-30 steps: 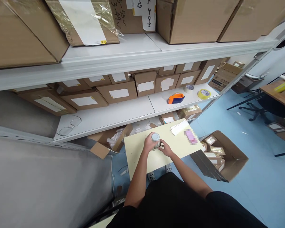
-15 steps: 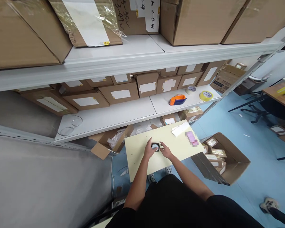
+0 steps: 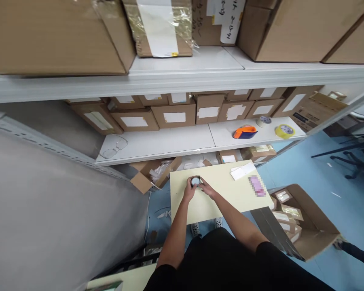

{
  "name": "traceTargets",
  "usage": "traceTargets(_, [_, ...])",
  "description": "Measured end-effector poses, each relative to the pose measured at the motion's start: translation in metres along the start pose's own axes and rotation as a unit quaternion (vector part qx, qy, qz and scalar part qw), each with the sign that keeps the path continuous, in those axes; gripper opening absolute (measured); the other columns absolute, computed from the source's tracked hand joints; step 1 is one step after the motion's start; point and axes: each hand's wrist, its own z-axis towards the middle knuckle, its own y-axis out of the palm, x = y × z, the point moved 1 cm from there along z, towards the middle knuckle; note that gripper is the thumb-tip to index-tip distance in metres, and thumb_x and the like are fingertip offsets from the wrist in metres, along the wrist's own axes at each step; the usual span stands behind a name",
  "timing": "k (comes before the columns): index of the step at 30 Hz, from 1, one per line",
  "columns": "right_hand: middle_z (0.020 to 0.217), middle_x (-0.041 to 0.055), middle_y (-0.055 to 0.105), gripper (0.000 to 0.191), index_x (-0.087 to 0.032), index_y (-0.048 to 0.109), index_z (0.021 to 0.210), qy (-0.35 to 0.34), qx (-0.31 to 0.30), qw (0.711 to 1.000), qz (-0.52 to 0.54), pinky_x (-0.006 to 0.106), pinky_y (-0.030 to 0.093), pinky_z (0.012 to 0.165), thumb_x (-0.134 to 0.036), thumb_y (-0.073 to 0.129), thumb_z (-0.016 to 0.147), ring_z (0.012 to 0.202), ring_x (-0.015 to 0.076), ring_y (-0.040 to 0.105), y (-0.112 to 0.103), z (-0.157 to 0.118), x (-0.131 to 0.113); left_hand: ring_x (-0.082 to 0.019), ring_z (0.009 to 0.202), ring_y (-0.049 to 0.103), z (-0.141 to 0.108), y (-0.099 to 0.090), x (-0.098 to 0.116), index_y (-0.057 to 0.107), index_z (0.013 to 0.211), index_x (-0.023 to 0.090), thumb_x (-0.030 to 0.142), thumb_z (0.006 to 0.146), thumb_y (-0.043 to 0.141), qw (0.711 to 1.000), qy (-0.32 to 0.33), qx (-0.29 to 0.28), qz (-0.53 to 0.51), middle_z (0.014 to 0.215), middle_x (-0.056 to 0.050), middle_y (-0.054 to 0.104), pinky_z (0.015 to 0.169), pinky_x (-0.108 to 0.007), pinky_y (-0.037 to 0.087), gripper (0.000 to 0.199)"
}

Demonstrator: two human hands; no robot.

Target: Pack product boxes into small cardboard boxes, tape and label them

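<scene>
Shelf unit (image 3: 182, 85): stands on the far side of the tabletop; forward reach is best limited.
Tabletop (image 3: 182, 208): the work area; low handling over its surface would limit any drop.
White flat pieces (image 3: 242, 171): lie right of the hands, well apart; elbow room appears adequate.
Left hand (image 3: 189, 191): grip closed around the left side of the container, thumb at the near rim; thumb pressure should be light and even.
Right hand (image 3: 206, 189): grip bent against the right side; it should brace opposite the left, without twisting.
Dark-edged container (image 3: 195, 181): between both hands, over the left part of the tabletop, pale round top up; base contact cannot be told. Level alignment and balanced side pressure would reduce tilting or crushed edges.
</scene>
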Motion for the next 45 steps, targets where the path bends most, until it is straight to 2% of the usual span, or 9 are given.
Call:
traceTargets(5, [0.156,0.0012,0.052,0.084,-0.04,0.032,0.161,0.001,-0.067,0.998,0.004,0.051,0.04,0.116,-0.044,0.068,0.084,0.142,0.0272,0.048,0.064,0.039,-0.02,-0.029,0.136,0.055,0.007,-0.055,-0.008,0.042,0.145,0.019,0.053,0.089,0.066,0.99,0.005,0.138,-0.018,0.145,-0.017,0.056,0.116,-0.045,0.04,0.07])
traceTargets(9, [0.161,0.0049,0.045,0.086,-0.035,0.032,0.161,0.003,-0.064,0.998,-0.009,0.05,0.04,0.116,-0.053,0.068,0.086,0.146,0.0285,0.045,0.099,0.045,-0.024,-0.031,0.138,0.051,0.004,-0.083,-0.006,0.044,0.144,0.015,0.056,0.092,0.061,0.984,-0.014,0.176,-0.02,0.147,-0.02,0.055,0.118,-0.044,0.036,0.067])
traceTargets(16, [0.151,0.0114,0.057,0.079,-0.026,0.046,0.153,-0.034,0.025,0.998,-0.044,0.049,0.036,0.12,-0.054,0.072,0.084,0.146,0.031,0.045,0.086,0.025,-0.026,-0.034,0.149,0.039,-0.011,-0.089,0.017,0.042,0.149,0.015,0.05,0.093,0.058,0.974,-0.044,0.208,0.085,0.157,-0.021,0.047,0.123,-0.044,0.028,0.068])
traceTargets(19, [0.139,0.012,0.065,0.07,-0.027,0.054,0.146,-0.082,0.059,0.994,-0.031,0.047,0.045,0.113,-0.045,0.073,0.081,0.132,0.0298,0.06,0.056,0.012,-0.031,-0.034,0.151,0.035,-0.018,-0.078,0.04,0.044,0.149,0.017,0.05,0.095,0.052,0.948,0.029,0.279,0.152,0.156,-0.02,0.047,0.126,-0.047,0.024,0.064])
traceTargets(22, [0.134,0.0136,0.066,0.066,-0.024,0.057,0.141,-0.127,0.106,0.986,-0.019,0.045,0.05,0.107,-0.04,0.07,0.078,0.116,0.0276,0.068,0.013,-0.005,-0.04,-0.033,0.151,0.036,-0.021,-0.055,0.072,0.046,0.15,0.021,0.043,0.096,0.05,0.94,0.077,0.277,0.185,0.157,-0.017,0.047,0.126,-0.05,0.024,0.059])
traceTargets(30, [0.119,0.0109,0.073,0.053,-0.025,0.064,0.128,-0.226,0.243,0.943,-0.015,0.049,0.053,0.105,-0.031,0.058,0.076,0.115,0.0288,0.067,-0.125,-0.053,-0.059,-0.028,0.14,0.052,0.004,0.042,0.137,0.052,0.144,0.025,0.043,0.096,0.051,0.986,0.111,0.101,0.078,0.151,-0.013,0.055,0.112,-0.043,0.048,0.052])
traceTargets(36, [0.135,0.012,0.068,0.058,-0.027,0.059,0.14,-0.26,0.299,0.917,-0.03,0.05,0.053,0.103,-0.033,0.055,0.082,0.131,0.0308,0.061,-0.218,-0.08,-0.077,-0.029,0.128,0.063,0.027,0.111,0.161,0.056,0.137,0.02,0.061,0.089,0.058,0.996,0.086,-0.011,0.021,0.145,-0.018,0.061,0.1,-0.04,0.056,0.063])
traceTargets(41, [0.151,0.0079,0.058,0.065,-0.03,0.054,0.149,-0.324,0.301,0.89,-0.113,0.054,0.044,0.116,-0.032,0.057,0.084,0.141,0.0312,0.052,-0.289,-0.084,-0.131,-0.029,0.135,0.059,0.019,0.152,0.19,0.056,0.141,0.023,0.06,0.089,0.059,0.993,0.092,-0.023,0.072,0.147,-0.016,0.06,0.101,-0.039,0.056,0.065])
traceTargets(45, [0.157,0.0061,0.052,0.073,-0.027,0.047,0.155,-0.387,0.269,0.864,-0.179,0.052,0.03,0.127,-0.025,0.057,0.083,0.15,0.0291,0.041,-0.325,-0.058,-0.194,-0.03,0.129,0.062,-0.005,0.154,0.207,0.058,0.144,0.029,0.049,0.087,0.063,0.978,0.093,-0.076,0.171,0.152,-0.012,0.057,0.102,-0.043,0.054,0.061])
